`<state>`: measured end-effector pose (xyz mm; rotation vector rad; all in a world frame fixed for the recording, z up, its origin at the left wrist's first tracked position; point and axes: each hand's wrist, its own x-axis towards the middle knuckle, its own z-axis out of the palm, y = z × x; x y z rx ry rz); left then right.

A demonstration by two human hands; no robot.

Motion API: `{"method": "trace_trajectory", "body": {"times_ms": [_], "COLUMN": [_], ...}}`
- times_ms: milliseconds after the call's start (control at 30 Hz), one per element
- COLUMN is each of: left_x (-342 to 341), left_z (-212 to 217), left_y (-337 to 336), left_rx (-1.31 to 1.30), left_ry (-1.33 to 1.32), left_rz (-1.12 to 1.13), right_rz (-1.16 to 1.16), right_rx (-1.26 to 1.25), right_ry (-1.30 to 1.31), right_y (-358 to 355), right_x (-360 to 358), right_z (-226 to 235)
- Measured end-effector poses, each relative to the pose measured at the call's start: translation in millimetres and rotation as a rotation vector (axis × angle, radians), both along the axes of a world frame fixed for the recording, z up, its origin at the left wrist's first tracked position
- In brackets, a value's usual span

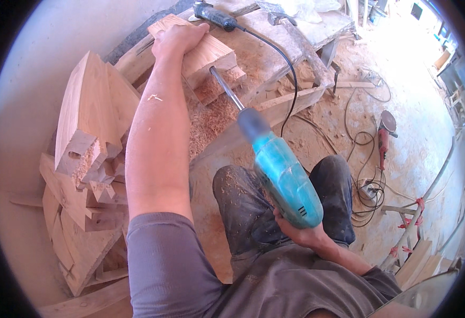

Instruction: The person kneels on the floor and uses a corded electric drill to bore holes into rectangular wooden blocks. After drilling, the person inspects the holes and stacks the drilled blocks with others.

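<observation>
My left hand is closed over the top of a pale wooden block, which lies on the sawdust-covered workbench. A teal power drill slants up from my lap toward that block. Its long metal bit meets the block's near end face, and the tip is hidden in the wood. The chuck looks blurred. My right hand grips the drill at its rear underside, with most fingers hidden behind the body. Curly wood shavings heap below the block.
Cut wooden blocks, one with a slot, are stacked at the left by the wall. A dark corded power tool lies at the bench's far side. On the right floor are a red angle grinder and tangled cords.
</observation>
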<state>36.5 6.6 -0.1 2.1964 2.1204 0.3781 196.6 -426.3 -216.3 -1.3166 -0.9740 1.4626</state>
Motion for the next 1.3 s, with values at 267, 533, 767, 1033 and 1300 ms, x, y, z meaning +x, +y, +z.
{"method": "trace_trajectory", "body": {"times_ms": [267,533,767,1033,1300], "left_x": [4.4,-4.6,0.9,1.2,-1.1], "left_z": [5.6,0.1,3.1,-1.0,0.2], "left_y": [-15.1,7.1,-14.4,-7.7,-11.6], "left_rx": [0.03,0.046,0.034,0.069,0.052], "left_ry": [-0.013,0.066,0.023,0.021,-0.02], "left_rz": [0.018,0.005,-0.015,-0.015,-0.004], "right_rz": [-0.082,-0.139,-0.165,-0.145,-0.137], "right_rx": [-0.046,0.295,0.277,0.218,0.173], "right_ry": [0.072,-0.154,-0.291,-0.325,-0.585], "right_y": [-8.6,2.0,16.7,9.8,10.9], "right_x": [-5.4,-8.9,-4.4,8.0,23.6], "right_z": [-7.7,19.0,52.7,112.7,181.4]}}
